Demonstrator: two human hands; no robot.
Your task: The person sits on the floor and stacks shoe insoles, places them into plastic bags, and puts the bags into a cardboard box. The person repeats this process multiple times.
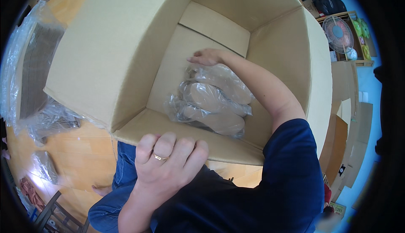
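A large cardboard box (139,43) stands open in front of me. My left hand (171,157), with a gold ring on one finger, is curled over its near rim and grips it. Three clear plastic bags (211,98) lie side by side on the box's bottom, each around a light brown, long rounded item whose kind I cannot make out. Deep inside, my right hand (205,57) hovers at the far end of the farthest bag, close against its plastic. Its fingers are loosely bent and apart, and nothing shows in them.
Plastic-wrapped flat cardboard (40,64) leans at the left. A wrapped packet (44,167) lies on the wooden floor, with a dark chair (57,216) nearby. At the right are a fan (337,32), a black bag (329,4) and more cardboard (344,144).
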